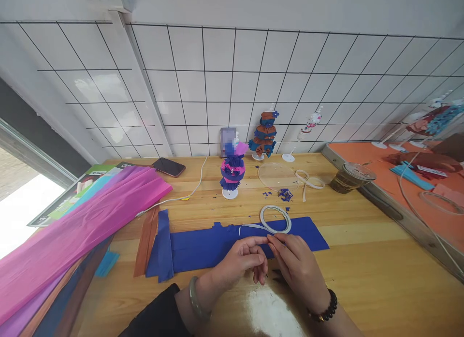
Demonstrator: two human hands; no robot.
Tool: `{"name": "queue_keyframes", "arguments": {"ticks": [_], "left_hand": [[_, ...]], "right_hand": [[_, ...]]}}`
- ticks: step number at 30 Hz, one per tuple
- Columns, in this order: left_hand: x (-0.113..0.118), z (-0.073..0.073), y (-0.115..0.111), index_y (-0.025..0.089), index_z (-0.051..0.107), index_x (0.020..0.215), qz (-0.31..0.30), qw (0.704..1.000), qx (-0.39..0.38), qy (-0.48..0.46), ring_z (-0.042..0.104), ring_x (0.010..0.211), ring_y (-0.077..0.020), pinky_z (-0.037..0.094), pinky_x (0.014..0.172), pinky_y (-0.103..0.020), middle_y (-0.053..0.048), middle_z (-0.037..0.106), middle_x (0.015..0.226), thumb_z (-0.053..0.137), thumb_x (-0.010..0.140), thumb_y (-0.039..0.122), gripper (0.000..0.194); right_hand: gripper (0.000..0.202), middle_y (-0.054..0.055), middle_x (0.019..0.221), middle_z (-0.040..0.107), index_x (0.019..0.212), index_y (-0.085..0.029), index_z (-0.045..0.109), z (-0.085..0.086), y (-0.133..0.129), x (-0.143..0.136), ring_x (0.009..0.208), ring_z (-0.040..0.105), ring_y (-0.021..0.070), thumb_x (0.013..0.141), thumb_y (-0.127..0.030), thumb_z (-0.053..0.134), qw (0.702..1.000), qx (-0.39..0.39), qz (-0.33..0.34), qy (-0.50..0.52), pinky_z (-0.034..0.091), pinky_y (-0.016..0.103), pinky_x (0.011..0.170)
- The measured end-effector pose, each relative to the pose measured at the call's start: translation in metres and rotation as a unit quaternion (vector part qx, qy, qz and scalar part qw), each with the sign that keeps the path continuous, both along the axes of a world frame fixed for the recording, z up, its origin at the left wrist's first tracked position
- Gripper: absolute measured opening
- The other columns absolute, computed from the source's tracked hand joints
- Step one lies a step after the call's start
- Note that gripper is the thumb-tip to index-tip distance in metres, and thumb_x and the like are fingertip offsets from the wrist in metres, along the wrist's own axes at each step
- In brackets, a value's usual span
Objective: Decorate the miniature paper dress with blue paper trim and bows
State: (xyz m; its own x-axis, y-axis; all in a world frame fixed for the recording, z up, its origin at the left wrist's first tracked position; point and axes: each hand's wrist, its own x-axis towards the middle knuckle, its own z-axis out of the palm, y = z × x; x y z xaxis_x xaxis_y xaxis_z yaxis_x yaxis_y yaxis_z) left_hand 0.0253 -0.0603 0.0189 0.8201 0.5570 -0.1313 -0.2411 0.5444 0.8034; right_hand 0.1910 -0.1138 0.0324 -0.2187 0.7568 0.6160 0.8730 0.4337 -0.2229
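My left hand [243,260] is above the near edge of a long strip of dark blue crepe paper [199,250], its index finger stretched out and the others loosely curled. The fingertips of my right hand [300,265] pinch together against the tip of that index finger. Whatever lies in the pinch is too small or hidden to make out. Just beyond my fingers a roll of white double-sided tape [289,224] rests on the paper, a loose end curling left. Small blue paper flowers [217,225] lie along the strip's far edge.
A pink-and-blue paper figure [232,170] and a brown-and-blue one [264,136] stand near the wall. At left are stacked crepe sheets [119,201] and a phone [169,167]. A lidded cup [350,177] stands right, beside an orange surface [398,201]. Blue scraps [285,195] lie behind the tape.
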Motion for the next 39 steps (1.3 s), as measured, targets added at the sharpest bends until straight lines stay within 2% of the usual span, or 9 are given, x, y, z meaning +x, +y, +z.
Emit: {"name": "queue_keyframes", "arguments": {"ticks": [5, 12, 17, 23, 34, 39], "left_hand": [[-0.0012, 0.0025, 0.0002, 0.012, 0.052, 0.117, -0.002, 1.000, -0.022, -0.006, 0.056, 0.043, -0.0097, 0.037, 0.038, -0.017, 0.001, 0.057, 0.061, 0.059, 0.072, 0.021, 0.046], [0.0001, 0.0010, -0.0001, 0.010, 0.057, 0.102, 0.018, 0.999, -0.036, -0.009, 0.054, 0.040, -0.0095, 0.035, 0.037, -0.018, 0.000, 0.058, 0.058, 0.061, 0.072, 0.023, 0.033], [-0.0022, 0.0055, 0.0022, 0.009, 0.057, 0.106, 0.042, 0.997, -0.060, -0.037, 0.052, 0.040, -0.0088, 0.036, 0.039, -0.018, -0.001, 0.057, 0.056, 0.061, 0.072, 0.026, 0.038], [-0.0033, 0.0041, 0.0024, 0.009, 0.057, 0.109, 0.045, 0.997, -0.054, -0.041, 0.050, 0.040, -0.0084, 0.037, 0.041, -0.020, -0.001, 0.057, 0.057, 0.060, 0.074, 0.025, 0.038], [-0.0015, 0.0003, 0.0008, 0.011, 0.057, 0.105, 0.008, 1.000, -0.006, -0.008, 0.054, 0.042, -0.0090, 0.036, 0.038, -0.017, -0.001, 0.058, 0.059, 0.060, 0.075, 0.027, 0.034], [-0.0018, -0.0003, 0.0011, 0.010, 0.058, 0.105, 0.039, 0.999, -0.025, -0.015, 0.052, 0.040, -0.0085, 0.036, 0.039, -0.018, -0.001, 0.057, 0.056, 0.059, 0.075, 0.026, 0.033]], "right_hand": [[0.030, 0.013, 0.096, 0.062, 0.115, -0.017, 0.057, -0.0039, 0.0001, -0.0008, 0.087, 0.058, 0.0201, 0.086, -0.013, 0.047, 1.000, -0.011, 0.006, -0.016, 0.049, 0.036, 0.070], [0.032, 0.013, 0.099, 0.061, 0.117, -0.019, 0.058, -0.0016, 0.0006, -0.0025, 0.089, 0.059, 0.0191, 0.088, -0.016, 0.045, 0.999, -0.029, 0.024, -0.012, 0.051, 0.034, 0.072], [0.034, 0.012, 0.104, 0.061, 0.119, -0.021, 0.056, -0.0009, 0.0008, -0.0016, 0.093, 0.059, 0.0191, 0.088, -0.015, 0.045, 0.999, -0.027, 0.030, 0.005, 0.052, 0.034, 0.074], [0.035, 0.011, 0.102, 0.062, 0.119, -0.021, 0.057, -0.0020, 0.0020, -0.0009, 0.093, 0.059, 0.0194, 0.086, -0.014, 0.048, 0.999, -0.017, 0.024, 0.045, 0.053, 0.034, 0.077], [0.034, 0.012, 0.102, 0.060, 0.119, -0.019, 0.057, -0.0006, 0.0047, -0.0069, 0.095, 0.058, 0.0194, 0.087, -0.014, 0.046, 0.992, -0.073, 0.067, 0.075, 0.052, 0.033, 0.078], [0.039, 0.011, 0.104, 0.059, 0.124, -0.022, 0.053, -0.0006, 0.0037, -0.0046, 0.097, 0.057, 0.0185, 0.088, -0.012, 0.044, 0.990, -0.092, 0.067, 0.084, 0.052, 0.032, 0.079]]}}
